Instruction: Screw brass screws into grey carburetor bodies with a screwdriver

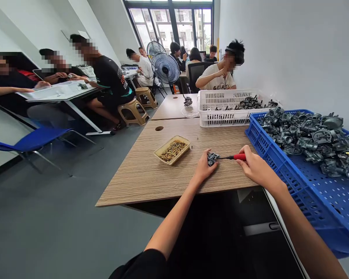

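On the wood-grain table, my left hand (205, 167) is closed around a small grey metal carburetor (212, 158). My right hand (254, 167) grips the red handle of a screwdriver (239, 157). The screwdriver lies roughly level, its dark shaft pointing left with the tip at the carburetor; whether it sits in a screw is too small to tell. Left of my hands stands a cream plastic tub (174, 161) of small brass-coloured parts. Two tiny pieces lie on the table just beyond my left hand.
A blue crate (276, 166) heaped with carburetors stands at the right. Behind it is a white basket (229, 118) holding more. Across the table a person (218, 75) works. A fan (165, 69), stools and other seated people are further off.
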Demonstrator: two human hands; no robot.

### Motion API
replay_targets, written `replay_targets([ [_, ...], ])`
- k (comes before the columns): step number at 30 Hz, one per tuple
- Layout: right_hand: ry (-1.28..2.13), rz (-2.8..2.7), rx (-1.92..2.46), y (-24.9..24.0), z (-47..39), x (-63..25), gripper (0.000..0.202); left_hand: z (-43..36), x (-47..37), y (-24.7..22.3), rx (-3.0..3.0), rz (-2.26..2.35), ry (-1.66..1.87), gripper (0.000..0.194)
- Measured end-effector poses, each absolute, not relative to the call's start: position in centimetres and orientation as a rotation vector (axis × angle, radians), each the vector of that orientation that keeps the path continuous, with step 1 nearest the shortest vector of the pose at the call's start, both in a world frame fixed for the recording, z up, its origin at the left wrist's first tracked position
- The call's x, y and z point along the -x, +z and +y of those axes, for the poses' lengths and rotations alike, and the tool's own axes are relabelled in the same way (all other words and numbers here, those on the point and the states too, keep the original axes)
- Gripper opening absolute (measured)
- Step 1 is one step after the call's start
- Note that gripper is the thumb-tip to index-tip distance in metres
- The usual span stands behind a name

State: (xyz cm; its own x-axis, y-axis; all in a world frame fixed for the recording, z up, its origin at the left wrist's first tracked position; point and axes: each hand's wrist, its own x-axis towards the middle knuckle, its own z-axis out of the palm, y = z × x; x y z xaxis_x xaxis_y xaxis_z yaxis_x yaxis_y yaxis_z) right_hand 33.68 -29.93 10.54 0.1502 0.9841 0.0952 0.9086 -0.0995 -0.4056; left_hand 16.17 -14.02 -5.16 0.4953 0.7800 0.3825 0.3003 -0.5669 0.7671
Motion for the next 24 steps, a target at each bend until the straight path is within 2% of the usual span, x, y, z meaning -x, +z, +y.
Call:
replay_targets([
  [6,0.134,-1.759,2.293,10.7,-29.7,-32.9,0.027,-14.0,-16.2,-5.2,-2.109,0.889,0.982,0.064],
  [11,0.333,-1.782,2.001,10.2,-29.9,-33.6,0.024,-14.0,-16.2,-5.2,-2.104,0.887,0.991,0.064],
  [14,0.344,-1.815,1.879,9.8,-29.7,-33.9,0.018,-14.0,-16.2,-5.1,-2.102,0.881,0.989,0.064],
  [17,0.221,-1.792,1.998,9.6,-29.4,-33.6,0.014,-14.0,-16.2,-5.1,-2.105,0.874,0.997,0.063],
  [21,0.077,-1.748,2.269,9.8,-29.3,-33.0,0.026,-14.0,-16.2,-5.3,-2.11,0.873,0.993,0.065],
  [24,0.107,-1.742,2.241,9.9,-29.4,-33.1,0.028,-13.9,-16.2,-5.4,-2.107,0.888,0.988,0.067],
])
